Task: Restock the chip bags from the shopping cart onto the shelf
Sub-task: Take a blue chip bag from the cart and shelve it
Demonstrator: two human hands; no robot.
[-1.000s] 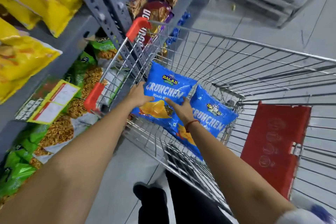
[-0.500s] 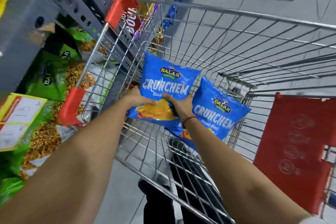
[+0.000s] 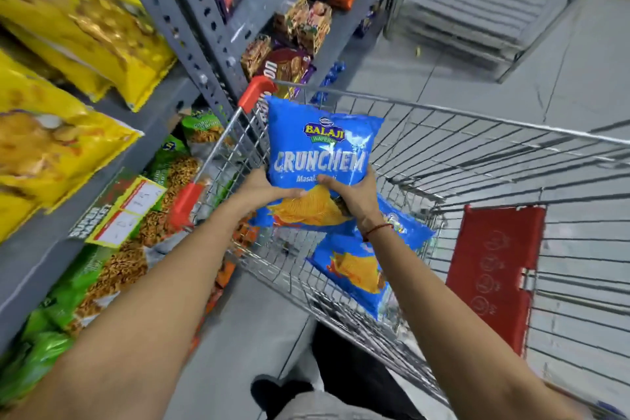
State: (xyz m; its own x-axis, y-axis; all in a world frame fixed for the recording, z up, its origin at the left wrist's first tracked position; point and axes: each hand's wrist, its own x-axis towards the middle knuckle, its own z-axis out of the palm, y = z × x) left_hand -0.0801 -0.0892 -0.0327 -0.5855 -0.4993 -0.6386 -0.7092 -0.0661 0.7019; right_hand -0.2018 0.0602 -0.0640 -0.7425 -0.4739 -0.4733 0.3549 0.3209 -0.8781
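Left hand: my left hand clasps the lower left edge of the blue chip bag, fingers curled across its front.
Right hand: my right hand closes on the lower right of the same bag, thumb over the print; a red thread circles that wrist.
Held bag: upright, front facing me, raised above the shopping cart near its red corner guard.
Second bag: another blue chip bag lies tilted inside the cart, just under my right forearm.
Shelf: the grey shelf stands to my left, beside the cart, with yellow bags above and green bags below.
Price tag: a yellow label hangs from the shelf edge.
Cart seat: a red flap sits against the cart's right wall.
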